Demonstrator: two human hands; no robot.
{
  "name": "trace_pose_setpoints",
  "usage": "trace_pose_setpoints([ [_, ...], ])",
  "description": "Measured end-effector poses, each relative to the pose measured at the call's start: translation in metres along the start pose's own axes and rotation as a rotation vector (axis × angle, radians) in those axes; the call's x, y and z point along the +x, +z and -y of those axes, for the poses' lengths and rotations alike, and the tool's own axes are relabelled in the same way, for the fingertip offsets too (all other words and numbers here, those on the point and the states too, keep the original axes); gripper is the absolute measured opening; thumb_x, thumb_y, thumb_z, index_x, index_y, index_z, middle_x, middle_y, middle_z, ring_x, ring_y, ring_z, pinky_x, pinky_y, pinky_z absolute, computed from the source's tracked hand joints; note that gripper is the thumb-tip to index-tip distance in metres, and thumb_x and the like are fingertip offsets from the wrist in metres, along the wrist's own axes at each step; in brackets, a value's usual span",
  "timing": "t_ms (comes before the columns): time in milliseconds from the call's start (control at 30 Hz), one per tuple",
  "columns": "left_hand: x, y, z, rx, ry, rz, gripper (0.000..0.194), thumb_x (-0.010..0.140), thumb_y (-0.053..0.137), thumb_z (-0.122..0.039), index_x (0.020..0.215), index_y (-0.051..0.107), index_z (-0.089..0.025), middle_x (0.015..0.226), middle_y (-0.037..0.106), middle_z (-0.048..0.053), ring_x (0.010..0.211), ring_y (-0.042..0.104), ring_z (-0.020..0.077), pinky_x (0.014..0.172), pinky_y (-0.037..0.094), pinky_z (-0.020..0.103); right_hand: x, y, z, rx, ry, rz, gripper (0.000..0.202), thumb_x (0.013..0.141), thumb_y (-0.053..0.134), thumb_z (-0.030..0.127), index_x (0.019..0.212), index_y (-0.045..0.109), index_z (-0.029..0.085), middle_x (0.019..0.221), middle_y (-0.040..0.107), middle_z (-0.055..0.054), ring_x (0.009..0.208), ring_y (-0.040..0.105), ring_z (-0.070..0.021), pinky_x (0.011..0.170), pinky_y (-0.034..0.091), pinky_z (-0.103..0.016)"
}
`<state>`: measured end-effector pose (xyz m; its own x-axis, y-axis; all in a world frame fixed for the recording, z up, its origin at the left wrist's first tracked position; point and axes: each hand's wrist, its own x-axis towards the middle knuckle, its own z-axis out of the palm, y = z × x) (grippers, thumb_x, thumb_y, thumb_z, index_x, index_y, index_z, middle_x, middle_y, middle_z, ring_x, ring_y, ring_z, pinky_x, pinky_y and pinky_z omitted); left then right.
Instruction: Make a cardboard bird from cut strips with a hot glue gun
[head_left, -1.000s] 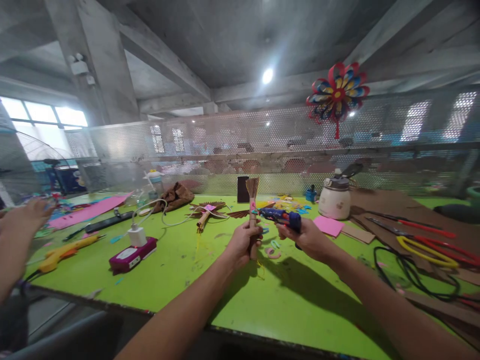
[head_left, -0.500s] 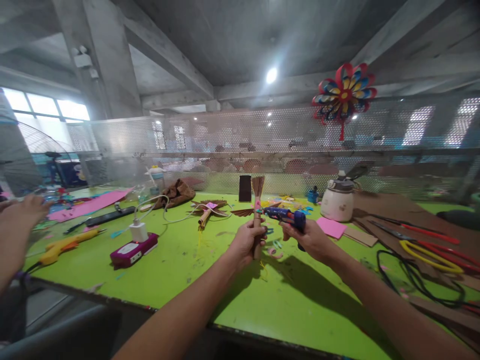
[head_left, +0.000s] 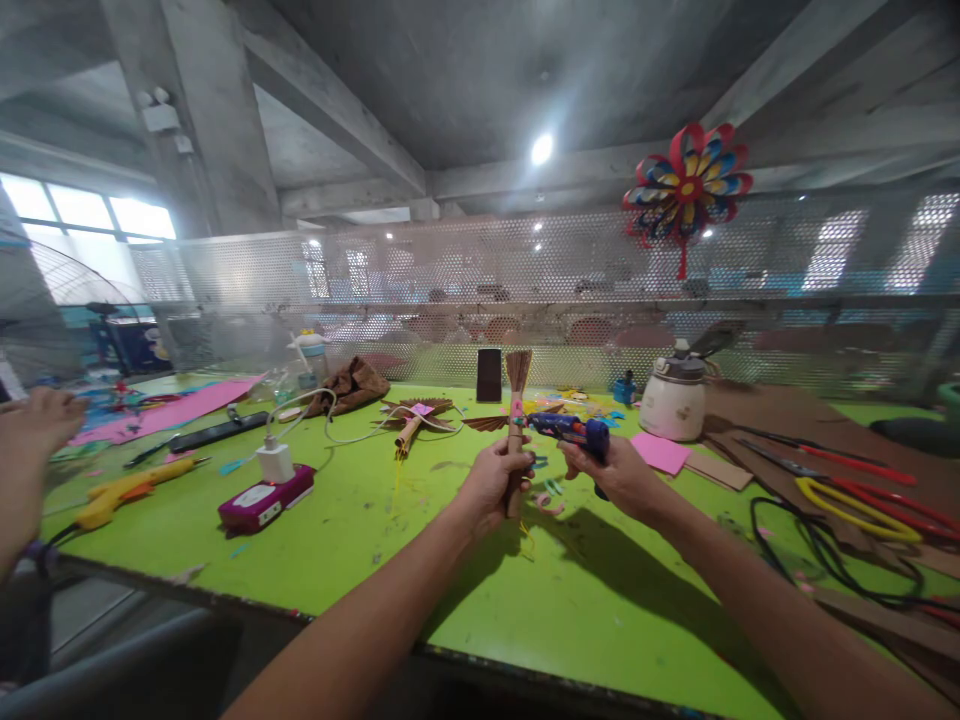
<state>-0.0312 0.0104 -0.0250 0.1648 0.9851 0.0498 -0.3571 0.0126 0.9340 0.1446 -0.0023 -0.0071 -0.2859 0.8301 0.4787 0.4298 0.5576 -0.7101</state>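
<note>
Near the middle of the table, my left hand (head_left: 495, 480) is closed around a brown paper roll (head_left: 515, 440), upright, with a pleated fan-like top and a pink band near its neck. My right hand (head_left: 611, 465) grips a dark blue glue gun (head_left: 562, 428). Its nozzle points left and meets or nearly meets the pink band; I cannot tell which. Behind the roll, brown pleated paper (head_left: 487, 424) spreads out to the left. Left of it lies a similar brown pleated piece (head_left: 418, 415) with a pink centre and yellow strings.
A purple power strip (head_left: 266, 498) with a white charger, a yellow glue gun (head_left: 135, 490) and another person's hand (head_left: 37, 430) are on the left. On the right are a white kettle-like jug (head_left: 673, 398), pink paper (head_left: 660, 453), scissors (head_left: 855, 510) and black cable (head_left: 817, 560). A phone (head_left: 489, 375) stands behind.
The glue gun's tip has shifted very slightly against the paper roll; both my hands stay almost in place. The other person's hand at left has moved a little further left.
</note>
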Motion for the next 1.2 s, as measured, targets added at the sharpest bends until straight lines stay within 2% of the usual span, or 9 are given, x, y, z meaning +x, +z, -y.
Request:
trace_pose_setpoints([
  [667,0.0031,-0.0030,0.0013,-0.001,0.005,0.027,0.027,0.067,0.057,-0.003,0.092,0.053,-0.010,0.066,0.051,0.000,0.049,0.049,0.0063,0.041,0.035,0.017,0.0010,-0.0014,-0.0002,0.021,-0.015,-0.002,0.042,0.079,0.048,0.051,0.081,0.064,0.012,0.062,0.060,-0.003,0.058,0.055,-0.0148,0.057,0.046,-0.028],
  [1000,0.0018,-0.0009,0.0014,0.024,0.006,0.030,0.030,0.065,0.061,-0.004,0.094,0.054,-0.009,0.065,0.052,0.000,0.048,0.048,0.0063,0.042,0.035,0.018,0.0004,-0.0010,0.0018,0.010,0.000,-0.015,0.043,0.079,0.048,0.052,0.073,0.063,0.013,0.058,0.060,-0.003,0.055,0.054,-0.0149,0.055,0.045,-0.028],
  [1200,0.0003,0.0001,0.0005,0.043,0.009,0.039,0.030,0.066,0.059,-0.003,0.095,0.054,-0.009,0.067,0.053,0.000,0.048,0.047,0.0057,0.042,0.035,0.018,0.0015,-0.0004,-0.0018,0.023,0.020,-0.004,0.043,0.079,0.048,0.053,0.077,0.063,0.012,0.058,0.060,-0.003,0.058,0.056,-0.0160,0.057,0.046,-0.029],
])
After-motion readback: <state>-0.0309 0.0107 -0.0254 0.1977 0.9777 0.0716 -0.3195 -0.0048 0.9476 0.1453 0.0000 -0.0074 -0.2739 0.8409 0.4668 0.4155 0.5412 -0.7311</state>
